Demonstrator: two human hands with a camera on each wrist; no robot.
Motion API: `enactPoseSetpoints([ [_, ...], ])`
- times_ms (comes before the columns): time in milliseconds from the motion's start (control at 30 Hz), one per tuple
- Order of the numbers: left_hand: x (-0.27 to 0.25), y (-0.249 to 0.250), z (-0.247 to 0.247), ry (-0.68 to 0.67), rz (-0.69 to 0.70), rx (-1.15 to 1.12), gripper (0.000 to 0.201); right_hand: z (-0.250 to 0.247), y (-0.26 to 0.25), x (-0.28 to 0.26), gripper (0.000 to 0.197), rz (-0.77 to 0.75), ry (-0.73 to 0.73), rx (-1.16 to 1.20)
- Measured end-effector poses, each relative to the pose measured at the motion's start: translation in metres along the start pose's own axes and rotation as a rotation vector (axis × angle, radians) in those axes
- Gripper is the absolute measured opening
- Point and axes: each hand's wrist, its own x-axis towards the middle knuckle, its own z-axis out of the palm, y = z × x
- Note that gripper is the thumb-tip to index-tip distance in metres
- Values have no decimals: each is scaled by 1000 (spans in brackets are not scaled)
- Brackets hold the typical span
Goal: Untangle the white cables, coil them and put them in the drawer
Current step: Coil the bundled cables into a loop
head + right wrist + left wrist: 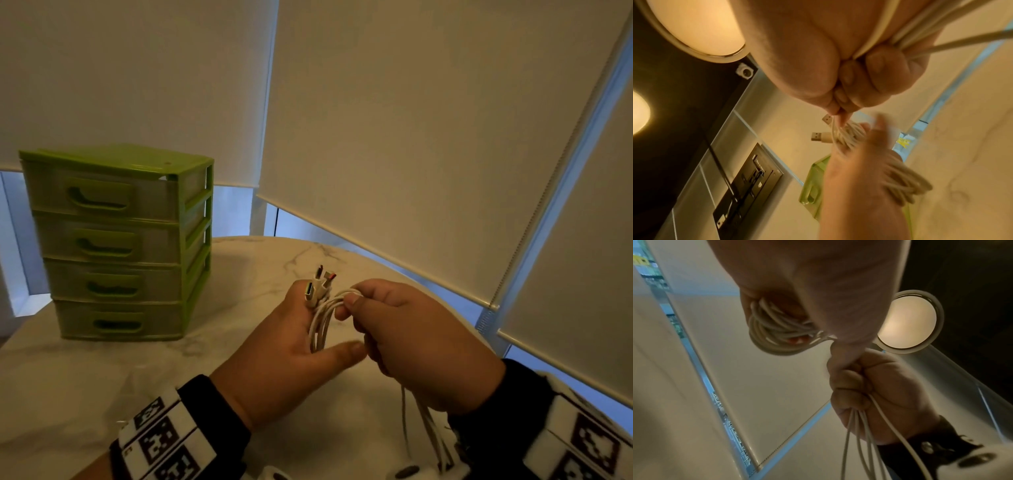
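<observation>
Several white cables (320, 325) are wound in loops round the fingers of my left hand (291, 346), which is held above the table with the thumb stretched out. Their USB plugs (318, 281) stick up past the fingertips. My right hand (404, 329) grips the same cables in a fist just to the right and pinches a loop at the top. Loose strands (423, 425) hang down from it. In the left wrist view the coil (774, 332) sits under my left hand, with the right fist (875, 386) beside it. The right wrist view shows the loops (906, 183) on my left hand (857, 175).
A green drawer unit (116, 240) with several translucent drawers, all closed, stands on the white marble table (102, 383) at the left. Roller blinds (411, 137) hang behind the table. A round ceiling lamp (908, 326) shows in the wrist views.
</observation>
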Motion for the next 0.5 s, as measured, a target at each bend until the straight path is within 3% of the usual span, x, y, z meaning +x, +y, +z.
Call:
enactPoseSetpoints([
  [100,4,-5,0,30,-64,163,47,0,-2,-1,34,116,-91,209],
  [167,5,-8,1,100,-63,164,27,1,-5,-4,35,170,-186,313],
  [233,4,-9,1,111,-106,92,25,2,-8,-4,33,173,-237,337],
  [267,5,-11,0,106,-139,28,21,3,-8,-3,32,151,-231,274],
  [333,5,-13,-2,80,-188,-39,12,3,-3,-2,24,-4,-156,-70],
  [400,5,-11,-3,9,-225,-85,12,5,3,-2,2,-155,-53,-322],
  [433,5,-8,-3,-15,-263,-152,10,6,7,-2,11,-199,-29,-404],
  [500,5,-1,-3,-56,-326,-290,12,7,13,0,10,-282,30,-476],
])
